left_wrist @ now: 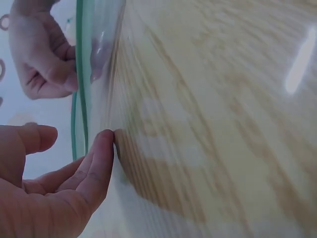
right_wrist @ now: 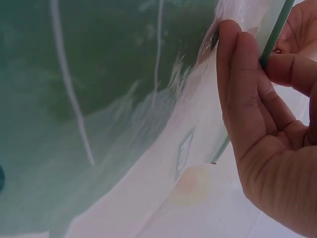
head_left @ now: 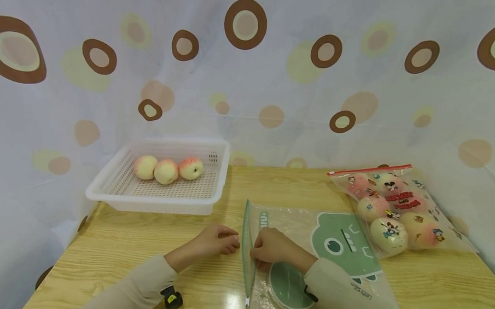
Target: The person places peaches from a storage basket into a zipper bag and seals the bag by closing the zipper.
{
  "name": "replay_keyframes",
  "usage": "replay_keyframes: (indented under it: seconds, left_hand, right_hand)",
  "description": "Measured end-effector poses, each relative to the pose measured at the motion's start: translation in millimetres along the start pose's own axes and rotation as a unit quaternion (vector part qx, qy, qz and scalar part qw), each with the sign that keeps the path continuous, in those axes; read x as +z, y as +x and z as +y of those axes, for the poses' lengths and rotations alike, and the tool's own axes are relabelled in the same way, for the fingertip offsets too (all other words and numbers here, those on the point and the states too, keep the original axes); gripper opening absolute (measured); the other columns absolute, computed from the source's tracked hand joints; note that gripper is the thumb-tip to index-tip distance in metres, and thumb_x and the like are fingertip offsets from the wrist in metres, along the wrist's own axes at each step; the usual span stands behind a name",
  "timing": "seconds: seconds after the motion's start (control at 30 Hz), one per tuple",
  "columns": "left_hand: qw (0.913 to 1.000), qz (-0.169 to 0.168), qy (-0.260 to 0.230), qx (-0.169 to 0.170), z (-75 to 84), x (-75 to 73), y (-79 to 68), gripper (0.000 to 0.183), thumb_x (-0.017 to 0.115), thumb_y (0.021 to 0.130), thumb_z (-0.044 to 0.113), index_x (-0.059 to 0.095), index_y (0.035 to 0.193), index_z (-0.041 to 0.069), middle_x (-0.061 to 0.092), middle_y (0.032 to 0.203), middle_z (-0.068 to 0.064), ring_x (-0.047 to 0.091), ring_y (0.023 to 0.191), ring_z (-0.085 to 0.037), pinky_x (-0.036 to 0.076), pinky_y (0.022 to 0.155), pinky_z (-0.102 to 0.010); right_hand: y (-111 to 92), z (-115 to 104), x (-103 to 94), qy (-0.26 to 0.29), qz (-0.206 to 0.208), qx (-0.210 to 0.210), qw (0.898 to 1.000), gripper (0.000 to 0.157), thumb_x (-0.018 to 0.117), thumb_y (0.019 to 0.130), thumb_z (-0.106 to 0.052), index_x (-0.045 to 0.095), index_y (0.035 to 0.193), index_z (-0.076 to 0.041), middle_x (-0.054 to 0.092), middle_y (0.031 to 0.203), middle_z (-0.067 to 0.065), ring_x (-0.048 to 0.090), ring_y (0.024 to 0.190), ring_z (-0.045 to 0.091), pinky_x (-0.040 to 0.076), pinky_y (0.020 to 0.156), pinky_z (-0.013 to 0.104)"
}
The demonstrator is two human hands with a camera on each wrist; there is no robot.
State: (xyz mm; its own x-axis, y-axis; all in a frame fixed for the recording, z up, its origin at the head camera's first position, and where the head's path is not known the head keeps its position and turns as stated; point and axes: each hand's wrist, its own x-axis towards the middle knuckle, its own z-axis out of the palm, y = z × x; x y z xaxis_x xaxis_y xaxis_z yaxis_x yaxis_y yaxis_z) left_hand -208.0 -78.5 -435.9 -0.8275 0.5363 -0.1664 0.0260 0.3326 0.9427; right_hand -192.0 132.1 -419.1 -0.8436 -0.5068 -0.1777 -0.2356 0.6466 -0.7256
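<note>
A clear zip bag (head_left: 338, 239) with a green dinosaur print lies flat on the table, its green zip edge (head_left: 246, 260) facing left and slightly parted. My right hand (head_left: 274, 247) pinches the upper layer by that edge; in the right wrist view its thumb and fingers (right_wrist: 242, 94) are on either side of the green strip. Just left of the opening is my left hand (head_left: 216, 240), fingers loosely bent and holding nothing. In the left wrist view its fingertips (left_wrist: 105, 139) are low by the tabletop, thumb apart from the fingers.
A white perforated basket (head_left: 154, 199) at the back left holds three peaches (head_left: 166, 171). At the right, a red-zip bag (head_left: 410, 217) printed with cartoon figures contains several peaches and overlaps the dinosaur bag's corner. A patterned curtain (head_left: 250, 81) hangs behind the wooden table (head_left: 287, 186).
</note>
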Motion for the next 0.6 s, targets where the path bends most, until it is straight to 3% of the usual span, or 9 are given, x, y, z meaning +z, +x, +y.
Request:
replay_keyframes:
  seconds: [0.27, 0.6]
  left_hand:
    - [0.9999, 0.012, 0.012, 0.002, 1.4, 16.5, 10.4, 0.036, 0.06, 0.093, 0.005, 0.053, 0.119, -0.02, 0.07, 0.093, -0.025, 0.071, 0.078, -0.03, 0.058, 0.066, -0.033]
    - [0.9996, 0.021, 0.011, 0.012, 5.3, 22.0, 9.1, 0.029, 0.062, 0.088, -0.005, 0.056, 0.115, -0.016, 0.07, 0.088, -0.023, 0.07, 0.075, -0.027, 0.058, 0.064, -0.033]
  right_hand:
    - [-2.2, 1.9, -2.3, 0.028, -0.004, 0.002, 1.0, 0.024, 0.059, 0.082, -0.003, 0.067, 0.059, 0.001, 0.066, 0.055, 0.01, 0.066, 0.048, 0.02, 0.055, 0.048, 0.03]
    - [-0.5, 5.9, -3.0, 0.05, -0.011, 0.02, 0.999, 0.024, 0.058, 0.081, -0.003, 0.067, 0.06, 0.002, 0.066, 0.056, 0.011, 0.066, 0.048, 0.021, 0.055, 0.048, 0.03]
